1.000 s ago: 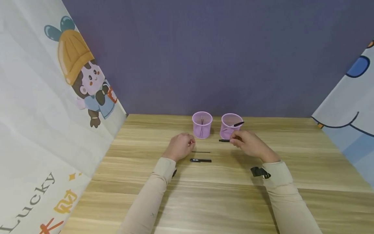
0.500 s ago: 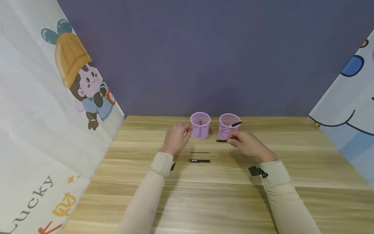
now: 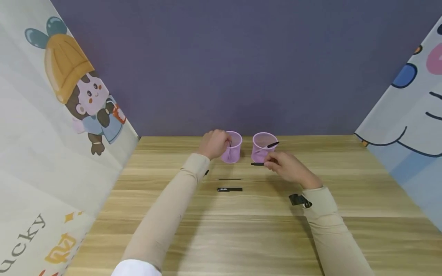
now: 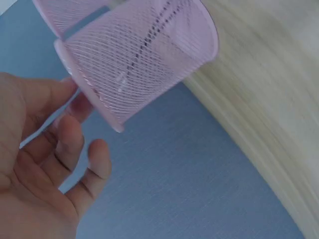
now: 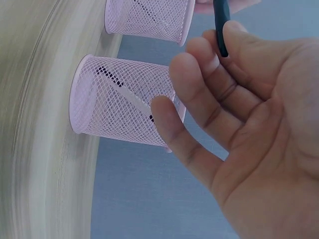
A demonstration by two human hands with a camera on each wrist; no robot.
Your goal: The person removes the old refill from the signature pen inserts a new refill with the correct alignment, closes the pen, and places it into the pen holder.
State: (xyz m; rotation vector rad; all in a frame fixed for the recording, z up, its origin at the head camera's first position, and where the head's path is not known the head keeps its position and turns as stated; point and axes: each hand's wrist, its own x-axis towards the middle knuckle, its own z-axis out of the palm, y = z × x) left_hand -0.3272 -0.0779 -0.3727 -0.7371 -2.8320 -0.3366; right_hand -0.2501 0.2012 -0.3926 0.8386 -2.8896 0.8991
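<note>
In the head view my left hand (image 3: 214, 143) is at the mouth of the left pink mesh pen cup (image 3: 232, 155). The left wrist view shows its thumb and index finger at the cup's rim (image 4: 94, 99); their tips are partly hidden. Two thin dark refills (image 4: 144, 45) stand crossed inside that cup. My right hand (image 3: 288, 166) pinches a black pen (image 5: 222, 25) between thumb and fingers, just in front of the right pink mesh pen cup (image 5: 124, 99). A pen with a black end and pale barrel (image 3: 272, 145) leans in the right cup.
On the wooden table (image 3: 262, 237) lie a thin dark refill (image 3: 229, 179) and, nearer me, a black pen with white print (image 3: 229, 189). A dark blue-grey panel (image 3: 241, 69) rises behind the cups. Printed curtains hang at both sides.
My left hand has moved up and away from beside the refill on the table to the left cup's mouth. My right hand keeps the black pen in nearly the same spot.
</note>
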